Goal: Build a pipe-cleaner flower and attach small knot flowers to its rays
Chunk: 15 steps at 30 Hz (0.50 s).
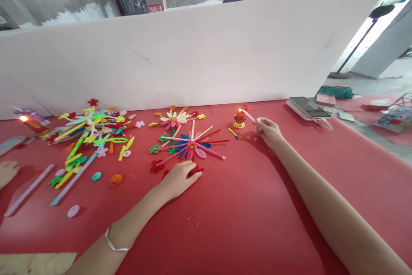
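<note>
My right hand [269,131] is closed round a thin white stick [249,116] and holds its far tip at the flame of a small lit red candle in a gold holder [239,119]. My left hand [180,177] rests on the red table, fingers curled over a small red pipe-cleaner flower [196,170], at the near end of a star-shaped bundle of coloured pipe-cleaner stems [190,145]. A pink and white pipe-cleaner flower [173,119] lies just behind the bundle. A silver bangle [113,243] circles my left wrist.
A heap of pipe-cleaner flowers and coils [91,131] lies at the left, with another lit candle [28,121] and another person's hand [7,172] at the left edge. A matchstick [233,133] lies by the candle. A white board [193,56] walls the back. A phone [308,107] lies at right.
</note>
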Each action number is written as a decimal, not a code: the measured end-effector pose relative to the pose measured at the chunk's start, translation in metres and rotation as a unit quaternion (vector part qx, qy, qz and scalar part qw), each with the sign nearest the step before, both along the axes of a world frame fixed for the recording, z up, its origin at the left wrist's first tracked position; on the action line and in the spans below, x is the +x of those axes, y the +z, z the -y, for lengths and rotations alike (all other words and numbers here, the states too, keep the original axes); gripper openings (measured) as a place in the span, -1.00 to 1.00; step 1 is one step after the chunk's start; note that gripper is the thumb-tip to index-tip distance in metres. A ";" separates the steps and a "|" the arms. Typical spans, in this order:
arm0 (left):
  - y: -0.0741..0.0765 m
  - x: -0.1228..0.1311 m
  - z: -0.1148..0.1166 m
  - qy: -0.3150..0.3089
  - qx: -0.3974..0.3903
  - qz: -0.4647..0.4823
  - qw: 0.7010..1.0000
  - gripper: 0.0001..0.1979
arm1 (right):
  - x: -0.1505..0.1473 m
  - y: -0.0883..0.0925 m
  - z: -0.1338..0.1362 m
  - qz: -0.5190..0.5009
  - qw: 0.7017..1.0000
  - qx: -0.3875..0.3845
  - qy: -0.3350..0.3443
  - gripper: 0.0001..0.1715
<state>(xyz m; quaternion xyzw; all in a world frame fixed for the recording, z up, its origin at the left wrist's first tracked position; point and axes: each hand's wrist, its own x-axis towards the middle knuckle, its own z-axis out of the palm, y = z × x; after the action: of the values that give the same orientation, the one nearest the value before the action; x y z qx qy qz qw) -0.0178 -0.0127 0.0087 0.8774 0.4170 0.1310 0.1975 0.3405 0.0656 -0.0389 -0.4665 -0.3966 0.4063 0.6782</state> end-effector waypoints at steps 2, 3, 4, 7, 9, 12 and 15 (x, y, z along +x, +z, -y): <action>-0.001 0.000 0.000 0.001 0.001 -0.003 1.000 -0.71 | -0.001 0.002 0.001 0.007 1.000 0.000 -0.003 -0.61; -0.001 0.000 0.000 0.001 0.001 -0.004 1.000 -0.71 | -0.002 0.003 0.002 0.006 1.000 -0.003 -0.006 -0.60; -0.002 0.000 0.000 0.002 0.002 -0.004 1.000 -0.72 | -0.003 0.005 0.002 0.002 1.000 -0.008 -0.008 -0.59; -0.003 -0.001 0.000 0.000 0.002 0.001 1.000 -0.72 | -0.004 0.008 0.004 -0.023 0.999 -0.022 -0.009 -0.58; -0.004 -0.001 0.000 -0.002 0.002 0.006 1.000 -0.72 | -0.005 0.008 0.004 -0.038 0.999 -0.024 -0.006 -0.57; -0.003 -0.001 0.000 -0.003 0.003 0.011 1.000 -0.73 | -0.004 0.008 0.004 -0.050 0.999 -0.021 -0.001 -0.57; -0.002 -0.001 0.000 -0.004 0.001 0.010 1.000 -0.73 | -0.002 0.007 0.003 -0.042 0.999 -0.015 0.007 -0.60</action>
<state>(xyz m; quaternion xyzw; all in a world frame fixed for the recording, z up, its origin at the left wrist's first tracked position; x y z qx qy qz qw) -0.0186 -0.0123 0.0062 0.8779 0.4115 0.1395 0.2014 0.3381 0.0624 -0.0322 -0.4565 -0.3650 0.4363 0.6842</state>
